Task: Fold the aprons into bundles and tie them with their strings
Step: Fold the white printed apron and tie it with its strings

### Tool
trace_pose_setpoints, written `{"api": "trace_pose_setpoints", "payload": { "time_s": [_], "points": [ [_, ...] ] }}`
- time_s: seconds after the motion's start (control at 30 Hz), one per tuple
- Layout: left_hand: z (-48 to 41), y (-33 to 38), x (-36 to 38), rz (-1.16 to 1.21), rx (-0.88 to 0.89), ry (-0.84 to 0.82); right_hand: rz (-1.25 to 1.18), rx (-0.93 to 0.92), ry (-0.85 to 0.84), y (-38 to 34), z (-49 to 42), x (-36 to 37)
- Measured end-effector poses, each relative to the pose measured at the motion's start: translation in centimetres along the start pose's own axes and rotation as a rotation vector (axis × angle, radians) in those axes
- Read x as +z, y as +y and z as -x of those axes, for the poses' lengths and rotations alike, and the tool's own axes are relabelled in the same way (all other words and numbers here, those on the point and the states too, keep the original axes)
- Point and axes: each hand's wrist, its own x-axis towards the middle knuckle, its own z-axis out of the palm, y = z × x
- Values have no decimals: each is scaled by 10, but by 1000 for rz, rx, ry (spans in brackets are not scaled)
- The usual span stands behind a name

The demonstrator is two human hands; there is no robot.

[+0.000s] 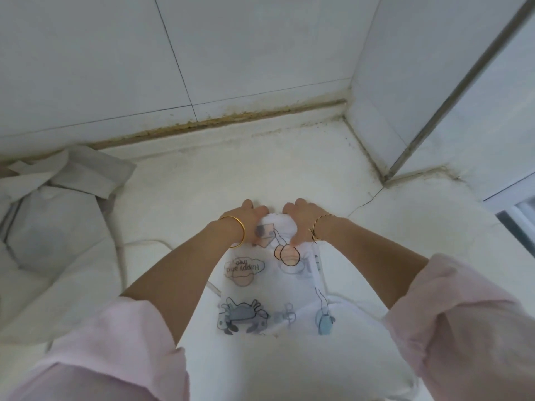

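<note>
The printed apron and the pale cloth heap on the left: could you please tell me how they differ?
The printed apron bears cartoon drawings; the pale cloth heap looks plain. The apron lies flat, its far end bunched; the heap is crumpled. The left hand and right hand grip the apron; nothing touches the heap. Both rest on the white counter.

Our left hand [249, 217] and right hand [301, 217] grip, side by side, the far end of the apron [269, 287] on the counter [231, 175] before us; a cloth heap [58, 204] lies left, against the wall [115, 68].
</note>
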Motion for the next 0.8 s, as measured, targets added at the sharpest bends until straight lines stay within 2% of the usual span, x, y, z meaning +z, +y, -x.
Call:
{"api": "trace_pose_setpoints", "payload": {
  "time_s": [0.1,0.33,0.43,0.5,0.53,0.6,0.67,0.73,0.8],
  "points": [
    [8,14,2,-60,14,-23,-156,8,-67,5,14,2],
    [28,32,-4,-13,143,-2,-95,89,-189,12,34,5],
    [40,43,-24,-43,191,36,-253,139,-213,21,56,-15],
    [49,51,-48,-44,206,121,-417,165,-175,25,71,-43],
    [53,53,-62,-51,207,191,-445,157,-122,25,78,-61],
    [64,59,-88,-63,179,381,-311,133,93,22,87,-99],
    [76,65,-112,-108,124,642,-66,96,446,16,97,-132],
    [84,70,-125,-236,136,985,-36,28,801,15,105,-149],
    [90,72,-123,-387,212,1264,-35,-81,1067,17,113,-141]
  ]
}}
